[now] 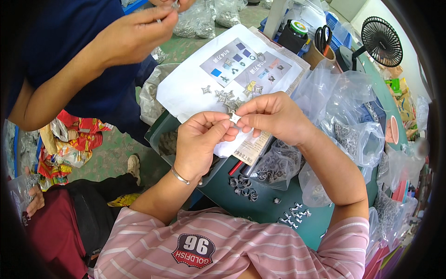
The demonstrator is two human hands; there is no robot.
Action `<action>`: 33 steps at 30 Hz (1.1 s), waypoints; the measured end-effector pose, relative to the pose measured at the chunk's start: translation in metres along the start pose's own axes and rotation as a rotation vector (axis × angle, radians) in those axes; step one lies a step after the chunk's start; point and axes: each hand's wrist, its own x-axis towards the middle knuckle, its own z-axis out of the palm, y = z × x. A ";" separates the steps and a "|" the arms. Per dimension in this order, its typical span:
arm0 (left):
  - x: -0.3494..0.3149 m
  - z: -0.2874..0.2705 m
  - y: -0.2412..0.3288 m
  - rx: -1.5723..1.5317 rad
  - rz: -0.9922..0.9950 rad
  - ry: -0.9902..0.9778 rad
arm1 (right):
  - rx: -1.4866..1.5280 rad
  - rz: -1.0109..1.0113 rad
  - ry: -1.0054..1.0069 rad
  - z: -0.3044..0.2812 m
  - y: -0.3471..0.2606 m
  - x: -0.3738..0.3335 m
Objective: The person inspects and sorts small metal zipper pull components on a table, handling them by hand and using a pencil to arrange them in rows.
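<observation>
A small silver four-pointed star-shaped metal piece (235, 118) is pinched between both my hands, above the white paper. My left hand (200, 137) grips it from the left by thumb and forefinger. From the right, the fingertips of my right hand (274, 116) close on its other side. Just beyond, more star-shaped metal pieces (225, 96) lie loosely on a white sheet (179, 88). A printed page with pictures of small parts (232, 60) rests on that sheet. Partly under my hands sticks out a newspaper (253, 148).
Dark rings (244, 186) and small silver parts (295, 216) lie on the green table (265, 221). Plastic bags of metal parts (276, 167) crowd the right side, near a black fan (382, 42) and a holder with scissors (321, 51). Another person's hand (134, 35) reaches in at upper left.
</observation>
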 end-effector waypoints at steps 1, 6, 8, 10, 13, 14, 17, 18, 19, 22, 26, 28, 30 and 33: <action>0.000 0.000 0.000 0.002 0.006 0.000 | 0.004 -0.003 0.000 0.000 0.001 0.000; -0.001 0.001 0.001 0.026 0.027 0.028 | -0.015 -0.004 0.017 0.002 0.000 0.001; 0.000 -0.001 0.002 0.075 0.061 0.042 | -0.132 -0.058 -0.014 0.003 0.000 0.004; 0.002 -0.009 0.006 0.159 0.117 0.049 | -0.309 -0.174 0.038 0.001 0.002 0.010; 0.013 -0.027 0.014 0.463 0.260 0.118 | -0.672 -0.429 0.268 -0.011 0.010 0.029; 0.016 -0.032 0.013 0.594 0.320 0.149 | -0.722 -0.445 0.283 -0.014 0.011 0.036; 0.018 -0.034 0.021 0.934 0.334 0.139 | -0.837 -0.485 0.299 -0.015 0.015 0.054; 0.018 -0.034 0.021 0.964 0.364 0.128 | -0.853 -0.490 0.283 -0.012 0.016 0.060; 0.018 -0.032 0.021 0.994 0.394 0.116 | -0.869 -0.495 0.268 -0.010 0.017 0.063; 0.019 -0.030 0.020 1.058 0.452 0.093 | -0.959 -0.528 0.266 -0.009 0.019 0.067; 0.020 -0.030 0.022 1.150 0.542 0.039 | -0.900 -0.539 0.275 -0.014 0.020 0.064; 0.023 -0.029 0.015 0.945 0.516 0.111 | -0.828 -0.540 0.293 -0.013 0.016 0.059; 0.025 -0.022 0.009 0.679 0.450 0.113 | -0.592 -0.383 0.241 -0.003 0.004 0.048; 0.030 -0.013 0.016 0.221 0.220 -0.012 | -0.358 -0.246 0.158 0.009 -0.006 0.035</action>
